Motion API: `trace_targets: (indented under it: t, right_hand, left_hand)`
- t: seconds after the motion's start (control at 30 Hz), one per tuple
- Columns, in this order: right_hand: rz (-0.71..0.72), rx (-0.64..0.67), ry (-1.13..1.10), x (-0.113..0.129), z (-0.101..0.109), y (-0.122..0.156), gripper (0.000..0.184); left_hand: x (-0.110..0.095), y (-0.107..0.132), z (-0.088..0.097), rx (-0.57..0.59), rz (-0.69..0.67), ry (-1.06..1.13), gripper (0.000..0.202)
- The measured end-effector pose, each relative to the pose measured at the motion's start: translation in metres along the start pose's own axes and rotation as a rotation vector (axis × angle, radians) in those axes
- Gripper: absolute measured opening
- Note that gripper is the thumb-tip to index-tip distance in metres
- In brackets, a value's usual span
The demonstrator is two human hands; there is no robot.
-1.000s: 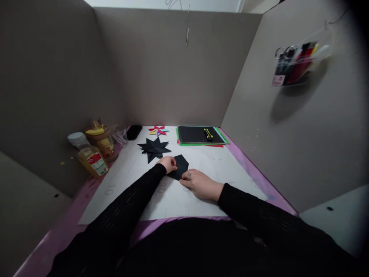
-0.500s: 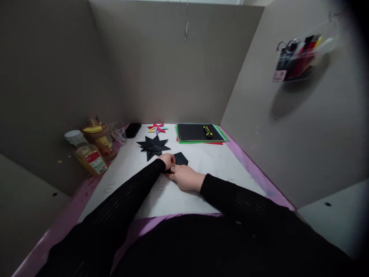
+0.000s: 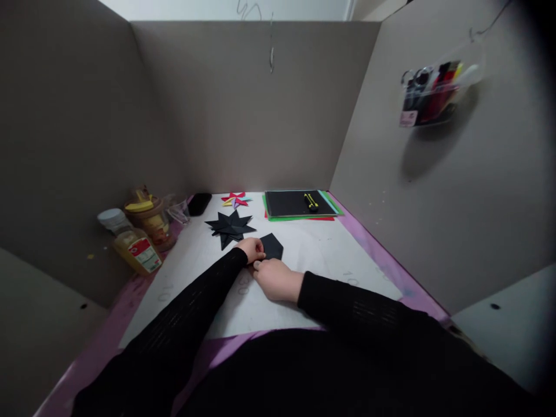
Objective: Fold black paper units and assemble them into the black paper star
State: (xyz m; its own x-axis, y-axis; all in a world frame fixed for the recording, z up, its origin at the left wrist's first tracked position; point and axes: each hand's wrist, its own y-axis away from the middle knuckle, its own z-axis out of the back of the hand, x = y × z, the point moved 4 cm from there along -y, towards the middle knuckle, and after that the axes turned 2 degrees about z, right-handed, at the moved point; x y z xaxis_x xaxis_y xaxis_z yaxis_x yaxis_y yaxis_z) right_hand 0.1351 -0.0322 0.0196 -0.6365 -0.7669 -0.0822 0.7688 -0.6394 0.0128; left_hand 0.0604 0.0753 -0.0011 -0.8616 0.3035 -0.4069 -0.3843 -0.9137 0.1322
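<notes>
A folded piece of black paper [image 3: 273, 247] lies on the white board, its pointed far end showing past my fingers. My left hand [image 3: 252, 249] is closed on its left side, fingertips pressed to the paper. Close in front, my right hand [image 3: 275, 279] is curled with its thumb and fingers at the paper's near edge; the near part of the paper is hidden under both hands. Just beyond my left hand rest black folded-paper star shapes [image 3: 230, 226], overlapping one another.
At the back lie a small multicoloured paper star [image 3: 236, 200], a black phone [image 3: 200, 204] and a stack of coloured paper [image 3: 284, 204] with a yellow-black cutter [image 3: 311, 202] on top. Bottles [image 3: 138, 246] and a cup [image 3: 177, 209] stand left. A clear pouch [image 3: 430, 95] hangs on the right wall.
The camera view has tilted up slightly, so everything sits lower. My right hand has drawn back a little toward me from my left hand, and more of the black paper shows.
</notes>
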Motion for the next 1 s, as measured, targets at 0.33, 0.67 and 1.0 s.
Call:
trace_targets:
  t: [0.33, 0.67, 1.0]
  right_hand:
    - [-0.135, -0.272, -0.268, -0.032, -0.002, 0.074, 0.033]
    - [-0.202, -0.200, -0.244, -0.073, -0.015, 0.072, 0.033]
    - [-0.319, -0.156, -0.129, -0.117, -0.020, 0.049, 0.033]
  left_hand:
    - [0.004, 0.002, -0.004, -0.050, 0.023, 0.059, 0.015]
    - [-0.001, 0.011, -0.006, -0.109, 0.048, 0.037, 0.011]
    - [0.000, 0.011, -0.004, -0.106, 0.060, 0.039, 0.013]
